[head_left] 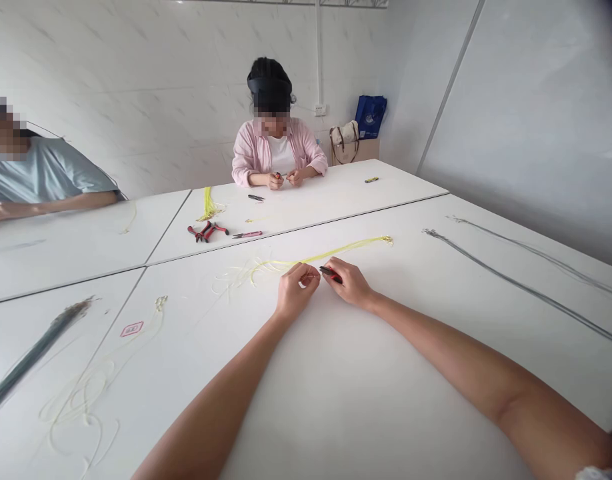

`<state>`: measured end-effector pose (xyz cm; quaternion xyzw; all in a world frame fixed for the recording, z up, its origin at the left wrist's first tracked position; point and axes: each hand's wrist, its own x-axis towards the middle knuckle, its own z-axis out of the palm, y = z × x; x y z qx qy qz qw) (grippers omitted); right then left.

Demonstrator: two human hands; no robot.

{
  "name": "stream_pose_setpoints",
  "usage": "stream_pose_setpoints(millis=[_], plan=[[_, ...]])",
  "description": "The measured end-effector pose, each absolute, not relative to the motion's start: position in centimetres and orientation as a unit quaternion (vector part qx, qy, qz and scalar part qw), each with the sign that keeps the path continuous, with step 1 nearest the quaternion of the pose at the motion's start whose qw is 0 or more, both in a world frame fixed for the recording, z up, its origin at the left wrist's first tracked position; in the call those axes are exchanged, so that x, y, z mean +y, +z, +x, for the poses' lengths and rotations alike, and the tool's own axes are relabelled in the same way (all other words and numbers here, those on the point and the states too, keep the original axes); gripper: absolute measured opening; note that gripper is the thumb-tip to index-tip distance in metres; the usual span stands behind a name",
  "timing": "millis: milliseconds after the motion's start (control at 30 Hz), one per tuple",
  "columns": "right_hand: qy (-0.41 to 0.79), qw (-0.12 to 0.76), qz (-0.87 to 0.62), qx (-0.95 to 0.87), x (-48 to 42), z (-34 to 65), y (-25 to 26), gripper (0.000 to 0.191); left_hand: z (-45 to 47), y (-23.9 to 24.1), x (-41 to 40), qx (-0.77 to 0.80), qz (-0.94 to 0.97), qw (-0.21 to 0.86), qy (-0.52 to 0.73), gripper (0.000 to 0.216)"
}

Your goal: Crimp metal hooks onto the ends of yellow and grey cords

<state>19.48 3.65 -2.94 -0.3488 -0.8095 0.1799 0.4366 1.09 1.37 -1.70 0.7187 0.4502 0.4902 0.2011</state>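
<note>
My left hand (297, 288) is closed in a pinch on a thin pale cord (312, 275), of which only a short piece shows. Close beside it, my right hand (352, 284) is wrapped round small pliers (331, 274) with dark jaws and red handles. The jaws point left toward my left fingertips. Whether they touch the cord is too small to tell. Just beyond both hands lies a bundle of yellow cords (346, 247), its small metal ends at the right and its loose ends fanned out at the left.
Grey cords (506, 275) lie at the right, a dark green bundle (41, 350) and pale looped cords (81, 393) at the left. Red-handled pliers (206, 232) and a pink tool (247, 235) lie across the table seam. A person in pink (281, 150) works opposite; another person (51, 170) sits left.
</note>
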Motion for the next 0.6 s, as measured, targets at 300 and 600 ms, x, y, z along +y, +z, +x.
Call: stream_pose_setpoints(millis=[300,600], plan=[[0.182,0.426,-0.351,-0.814,3.65,19.54,-2.93,0.014,1.11,-1.81,1.48,0.455,0.719,0.207,0.484,0.008],[0.183,0.427,-0.35,-0.813,3.65,19.58,-2.83,0.015,1.17,-1.72,1.44,0.468,0.711,0.209,0.481,0.007]])
